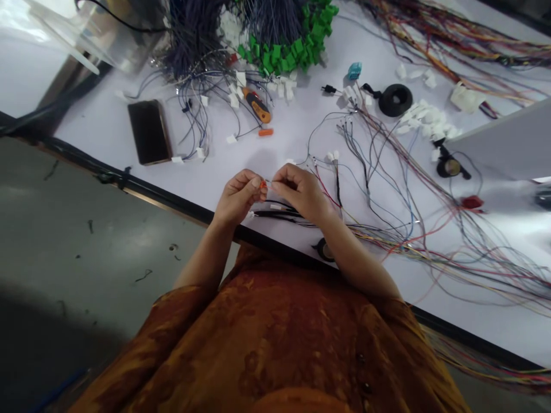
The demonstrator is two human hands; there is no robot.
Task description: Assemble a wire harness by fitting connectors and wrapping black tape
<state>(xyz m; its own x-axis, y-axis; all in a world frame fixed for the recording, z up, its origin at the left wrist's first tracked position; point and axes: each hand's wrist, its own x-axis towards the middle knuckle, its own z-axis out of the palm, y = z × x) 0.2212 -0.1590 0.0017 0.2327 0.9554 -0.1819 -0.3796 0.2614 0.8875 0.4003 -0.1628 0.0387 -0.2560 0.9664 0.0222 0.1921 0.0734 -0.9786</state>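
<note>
The left hand [239,198] and right hand [299,192] are close together above the smooth white table [267,155], the left pinching a tiny orange plastic piece [263,184], the right a thin wire [270,182]. Beyond the hands lies an orange-handled cutter [257,105]; to their right sprawl fine multicoloured wires [387,189].
</note>
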